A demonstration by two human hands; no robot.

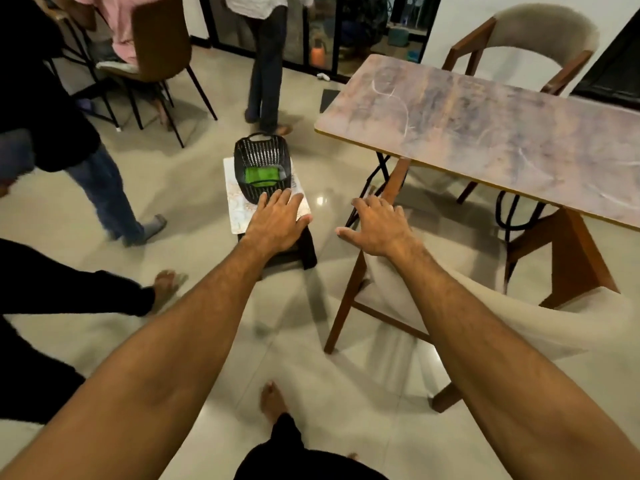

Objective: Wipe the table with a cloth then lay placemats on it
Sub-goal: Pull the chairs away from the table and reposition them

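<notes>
Both arms are stretched out forward, palms down. The left hand (277, 220) has its fingers straight and close together, holding nothing, and it hovers over the near edge of a pale patterned placemat (238, 209); whether it touches the mat, I cannot tell. The right hand (377, 226) is just right of it, fingers straight and slightly spread, empty too.

That placemat lies on a low dark stool (308, 258) out on the tiled floor, and on top of it stands a black plastic lattice basket (256, 150). Inside the basket lies a folded green cloth (262, 175), just beyond the left fingertips.

To the right stands the long table with a marbled purple-brown top (485, 133). A beige upholstered wooden chair (512, 313) sits at its near side, under the right forearm. Other people stand to the left and at the far side.
</notes>
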